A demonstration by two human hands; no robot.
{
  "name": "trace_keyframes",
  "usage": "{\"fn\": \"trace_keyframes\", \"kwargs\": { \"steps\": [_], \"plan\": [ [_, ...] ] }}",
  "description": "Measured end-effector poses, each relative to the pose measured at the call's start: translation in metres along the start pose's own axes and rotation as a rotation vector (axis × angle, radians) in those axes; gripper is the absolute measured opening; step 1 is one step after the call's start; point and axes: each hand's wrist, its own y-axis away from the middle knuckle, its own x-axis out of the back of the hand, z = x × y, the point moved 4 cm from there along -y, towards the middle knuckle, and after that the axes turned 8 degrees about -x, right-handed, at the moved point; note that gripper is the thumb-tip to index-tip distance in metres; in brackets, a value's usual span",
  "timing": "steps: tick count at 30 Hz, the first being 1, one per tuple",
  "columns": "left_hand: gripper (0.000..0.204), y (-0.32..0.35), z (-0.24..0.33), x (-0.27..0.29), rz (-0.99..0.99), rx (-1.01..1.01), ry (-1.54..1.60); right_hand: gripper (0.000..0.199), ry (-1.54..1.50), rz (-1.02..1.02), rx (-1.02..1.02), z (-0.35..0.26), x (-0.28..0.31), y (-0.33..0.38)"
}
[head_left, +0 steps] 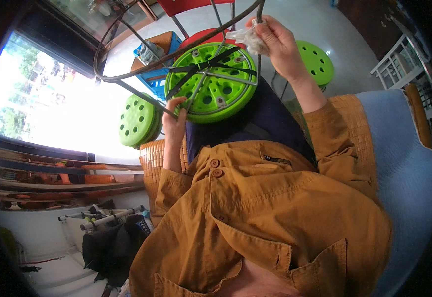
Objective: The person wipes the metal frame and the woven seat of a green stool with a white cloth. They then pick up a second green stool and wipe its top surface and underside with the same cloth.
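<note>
Seated, the person steadies an upturned green stool (211, 81) on the lap, left hand (174, 116) gripping its near rim, right hand (275, 42) pinching a white cloth (248, 39) against a far leg, seemingly mid-wipe, with more rubbing along the frame likely next.

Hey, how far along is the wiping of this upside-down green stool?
Done: hard to tell; no clear cleaned patch shows. In hand: the stool lies upturned on the lap, the left hand gripping its seat rim, while the right hand presses a crumpled white cloth against a metal leg. Left: the other legs and ring look untouched, and two more green stools stand on the floor.
</note>
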Motion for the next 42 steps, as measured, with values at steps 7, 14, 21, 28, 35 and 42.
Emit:
{"fn": "trace_keyframes", "kwargs": {
  "steps": [7,14,21,28,35,42],
  "plan": [
    [0.031,-0.001,-0.010,-0.002,0.027,-0.178,-0.107,0.026,0.011,-0.084,-0.096,0.038,-0.007,0.018],
    [0.031,-0.004,-0.006,-0.004,-0.034,-0.101,-0.074,0.024,0.207,-0.035,-0.202,0.130,0.009,0.078],
    [0.035,0.000,-0.026,0.003,-0.009,0.018,0.136,0.022,0.216,-0.060,-0.084,0.068,-0.006,0.049],
    [0.037,-0.011,-0.036,0.013,-0.116,-0.027,0.152,0.033,-0.098,-0.128,-0.019,-0.027,-0.026,-0.021],
    [0.041,-0.024,-0.050,0.018,-0.108,-0.045,0.132,0.043,-0.140,-0.197,-0.051,-0.022,-0.040,-0.017],
    [0.040,-0.025,-0.067,0.028,0.082,0.043,-0.090,0.036,0.035,-0.203,-0.154,0.069,-0.029,0.057]
  ]
}}
